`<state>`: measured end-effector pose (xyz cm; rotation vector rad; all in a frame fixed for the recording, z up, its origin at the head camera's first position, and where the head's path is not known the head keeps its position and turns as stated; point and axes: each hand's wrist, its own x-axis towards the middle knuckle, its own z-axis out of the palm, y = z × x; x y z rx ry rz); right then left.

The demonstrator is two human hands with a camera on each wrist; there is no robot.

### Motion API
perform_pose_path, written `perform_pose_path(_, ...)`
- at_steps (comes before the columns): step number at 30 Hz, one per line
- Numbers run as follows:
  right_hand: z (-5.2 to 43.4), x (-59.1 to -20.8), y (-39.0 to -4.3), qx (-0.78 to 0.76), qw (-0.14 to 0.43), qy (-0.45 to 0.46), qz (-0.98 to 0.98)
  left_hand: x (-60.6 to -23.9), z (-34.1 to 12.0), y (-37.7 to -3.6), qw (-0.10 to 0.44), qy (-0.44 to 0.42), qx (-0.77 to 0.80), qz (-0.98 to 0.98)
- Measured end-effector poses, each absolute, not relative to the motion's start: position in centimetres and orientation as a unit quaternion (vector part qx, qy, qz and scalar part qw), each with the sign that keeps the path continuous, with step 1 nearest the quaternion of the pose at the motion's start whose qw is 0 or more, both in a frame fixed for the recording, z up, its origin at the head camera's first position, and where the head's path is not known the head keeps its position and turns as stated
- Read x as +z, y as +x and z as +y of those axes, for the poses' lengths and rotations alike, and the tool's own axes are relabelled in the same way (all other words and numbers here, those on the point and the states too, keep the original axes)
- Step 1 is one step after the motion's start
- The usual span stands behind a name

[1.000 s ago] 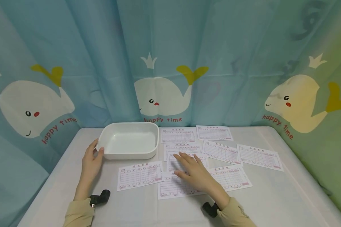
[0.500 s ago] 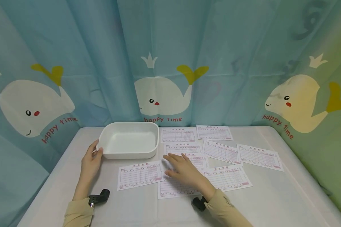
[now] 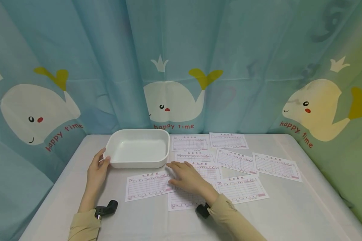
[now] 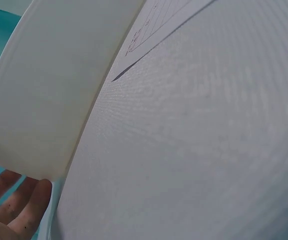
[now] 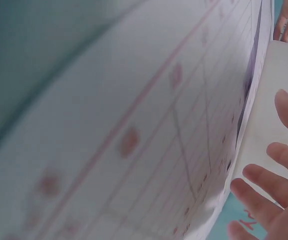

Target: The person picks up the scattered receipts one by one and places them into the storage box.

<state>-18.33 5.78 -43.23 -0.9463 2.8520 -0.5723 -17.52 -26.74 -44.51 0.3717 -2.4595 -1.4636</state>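
We see the left hand [image 3: 97, 172] resting on the table [image 3: 289, 207] with its fingertips [image 3: 106, 158] against the left wall of the white rectangular tray [image 3: 137, 149], fingers straight and close together. The right hand [image 3: 187, 177] lies flat with fingers loosely spread on the overlapping printed forms [image 3: 196, 174], its fingertips just in front of the tray's near right corner. The form nearest the tray [image 3: 148, 185] lies just left of this hand, touching the thumb side.

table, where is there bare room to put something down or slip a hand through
Bare cloth on the grey-white covered table runs along the near edge and the right side past the printed paper forms. Left of the white rectangular plastic tray the left hand fills the strip. The middle, under the right hand, is crowded with overlapping forms.
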Motion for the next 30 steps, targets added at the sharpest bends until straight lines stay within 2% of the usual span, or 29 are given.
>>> perform_pose_path(10,4.3,-43.5,-18.9,-0.136,0.005,-0.312,0.94,-44.4,-26.6,-17.5,0.128,0.13,-0.503,-0.844)
perform_pose_path(15,3.8,-43.7,-19.2,-0.13,0.004,-0.307,0.943,-44.4,-26.7,-17.4,0.127,0.129,-0.497,-0.848)
perform_pose_path(30,2.6,-43.4,-19.8,-0.176,0.075,-0.256,0.948,-44.5,-26.7,-17.5,0.123,0.128,-0.518,-0.837)
